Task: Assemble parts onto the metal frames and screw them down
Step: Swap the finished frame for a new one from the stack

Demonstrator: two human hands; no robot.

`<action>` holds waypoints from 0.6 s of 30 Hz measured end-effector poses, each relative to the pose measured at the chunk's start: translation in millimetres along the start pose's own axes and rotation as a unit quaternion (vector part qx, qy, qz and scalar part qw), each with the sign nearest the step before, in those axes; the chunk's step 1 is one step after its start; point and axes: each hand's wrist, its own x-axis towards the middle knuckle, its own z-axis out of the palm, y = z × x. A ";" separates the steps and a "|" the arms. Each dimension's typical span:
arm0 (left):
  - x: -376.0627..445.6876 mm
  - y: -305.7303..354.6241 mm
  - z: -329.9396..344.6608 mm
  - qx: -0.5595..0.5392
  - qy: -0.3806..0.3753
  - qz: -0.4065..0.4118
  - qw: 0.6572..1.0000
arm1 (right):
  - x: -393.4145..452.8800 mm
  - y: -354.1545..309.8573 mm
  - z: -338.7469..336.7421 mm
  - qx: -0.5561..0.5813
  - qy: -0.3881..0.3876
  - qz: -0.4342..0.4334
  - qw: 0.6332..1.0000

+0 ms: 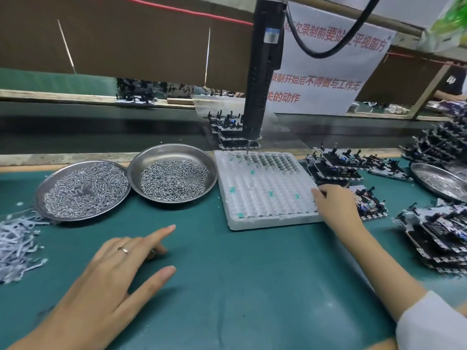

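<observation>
A white foam tray [262, 193] of small pockets lies on the green mat, its far rows filled with small dark parts. My right hand [336, 203] rests on the tray's right edge, fingers curled over it. My left hand [121, 271] hovers flat and empty over the mat at lower left, fingers spread, a ring on one finger. A black electric screwdriver [262, 72] hangs above the tray's far edge, untouched. Two steel dishes of screws [84, 190] [174, 179] sit left of the tray. Stacks of metal frames with black parts [338, 165] [439, 238] lie to the right.
A pile of pale plastic strips [15, 246] lies at the left edge. Another steel dish [439, 180] sits far right. A dark conveyor belt [101, 130] runs behind the bench, carrying more frames [235, 132]. A white sign with red writing [328, 72] hangs behind.
</observation>
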 end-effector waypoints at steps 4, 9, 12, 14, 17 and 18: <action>-1.0 -4.8 1.0 -0.019 0.042 -0.010 0.999 | -4.5 -5.8 -4.9 -0.090 0.017 -0.027 0.995; 28.5 -4.9 -11.7 -0.013 0.139 -0.024 0.990 | -30.9 -64.8 5.0 0.012 0.081 -0.213 0.974; 71.4 -5.8 -25.1 0.009 0.165 -0.036 0.986 | -54.2 -107.5 30.4 0.082 0.066 -0.290 0.951; 105.0 -12.5 -26.9 0.021 0.167 -0.056 0.984 | -62.0 -122.2 42.7 0.109 0.064 -0.287 0.950; 156.2 -24.3 -20.2 0.015 0.155 -0.102 0.983 | -63.7 -124.8 48.1 0.108 0.122 -0.285 0.945; 173.7 -27.8 -15.7 0.000 0.140 -0.118 0.983 | -63.9 -123.3 49.7 0.091 0.141 -0.299 0.939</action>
